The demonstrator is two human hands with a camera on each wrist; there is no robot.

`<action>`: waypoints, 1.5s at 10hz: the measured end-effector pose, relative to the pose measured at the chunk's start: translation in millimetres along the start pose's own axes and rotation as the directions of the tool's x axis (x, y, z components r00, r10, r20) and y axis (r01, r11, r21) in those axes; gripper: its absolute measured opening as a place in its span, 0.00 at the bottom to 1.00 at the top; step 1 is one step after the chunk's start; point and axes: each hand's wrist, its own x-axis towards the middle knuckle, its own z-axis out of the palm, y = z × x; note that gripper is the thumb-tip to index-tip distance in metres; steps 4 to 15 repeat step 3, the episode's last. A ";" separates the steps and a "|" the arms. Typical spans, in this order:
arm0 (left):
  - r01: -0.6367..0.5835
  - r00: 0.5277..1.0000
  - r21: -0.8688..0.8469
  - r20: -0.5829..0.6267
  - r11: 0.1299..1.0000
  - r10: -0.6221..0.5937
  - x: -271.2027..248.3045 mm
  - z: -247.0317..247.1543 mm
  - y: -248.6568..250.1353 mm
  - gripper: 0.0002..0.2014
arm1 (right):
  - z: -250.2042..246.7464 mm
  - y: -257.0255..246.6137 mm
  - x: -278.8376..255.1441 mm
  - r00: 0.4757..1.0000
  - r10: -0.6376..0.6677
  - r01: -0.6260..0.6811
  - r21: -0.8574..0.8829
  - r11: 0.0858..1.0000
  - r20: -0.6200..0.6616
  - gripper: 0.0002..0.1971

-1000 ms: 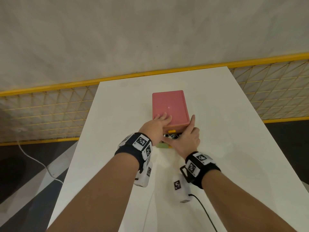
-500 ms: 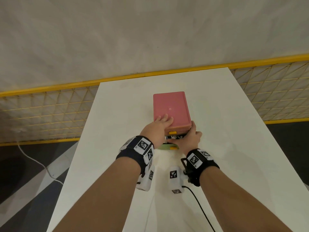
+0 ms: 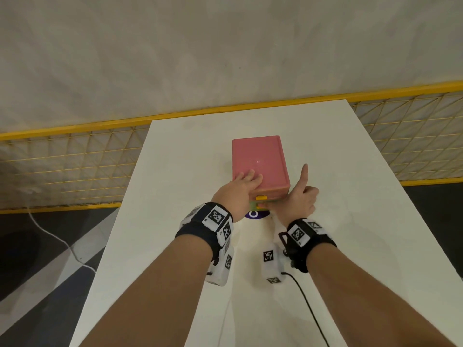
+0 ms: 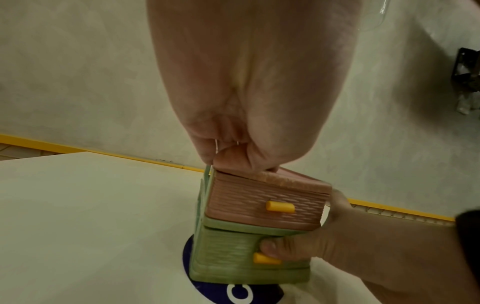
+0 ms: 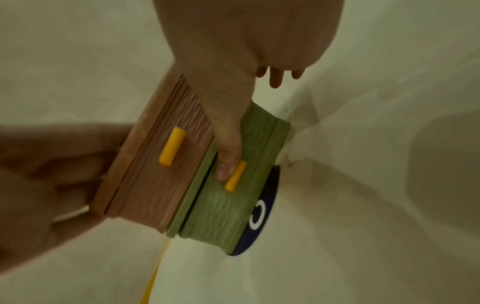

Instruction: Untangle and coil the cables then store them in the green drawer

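Green drawer [image 4: 228, 250] — closed, right hand [image 3: 299, 200] thumb on its front

No readable words or numbers; only a white ring mark on the dark blue disc [image 4: 205, 288] under the drawer box [image 4: 249, 246], lower centre.

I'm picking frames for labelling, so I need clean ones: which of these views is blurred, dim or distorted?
Head view: sharp and evenly lit, though the wide lens bows the table edges. Left wrist view: fairly sharp on the green drawer, with a dim greenish cast. Right wrist view: softest, the left hand smeared and dark, the right hand looming large.
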 end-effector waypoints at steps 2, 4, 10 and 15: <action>-0.028 0.999 -0.049 -0.020 0.998 0.028 -1.9 -0.6 -1.6 0.40 | -8.3 2.1 -7.5 0.996 -0.047 0.046 0.008 0.999 0.070 0.70; -0.073 0.991 -0.258 -0.131 0.963 0.040 -10.0 6.8 -5.7 0.37 | -24.9 -7.0 -12.1 0.987 -0.150 0.149 0.020 0.989 0.063 0.63; -0.073 0.991 -0.258 -0.131 0.963 0.040 -10.0 6.8 -5.7 0.37 | -24.9 -7.0 -12.1 0.987 -0.150 0.149 0.020 0.989 0.063 0.63; -0.073 0.991 -0.258 -0.131 0.963 0.040 -10.0 6.8 -5.7 0.37 | -24.9 -7.0 -12.1 0.987 -0.150 0.149 0.020 0.989 0.063 0.63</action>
